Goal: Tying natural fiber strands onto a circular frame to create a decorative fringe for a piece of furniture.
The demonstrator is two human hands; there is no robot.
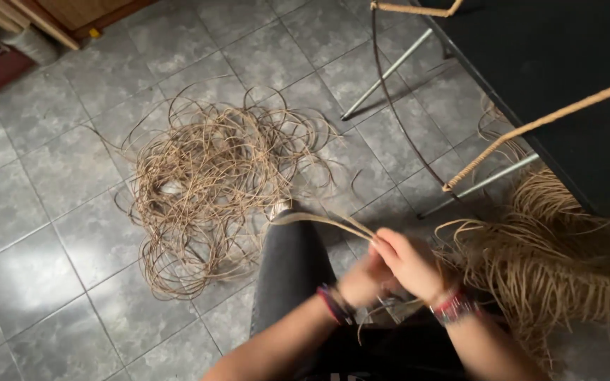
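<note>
- Head view: the right hand (412, 264) is closed around a flat cane strand (319, 219) over the lap; the blurred left hand (361, 282) seems to pinch it too.
- The strand looks light, springy and kink-prone, so best held near its end.
- A tangled coil (206, 190) lies on the tiled floor (37, 212).

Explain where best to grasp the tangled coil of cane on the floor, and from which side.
Probably grip the coil of cane at its dense middle, from above: it lies flat on the tiled floor, and its outer loops are loose and springy.
</note>
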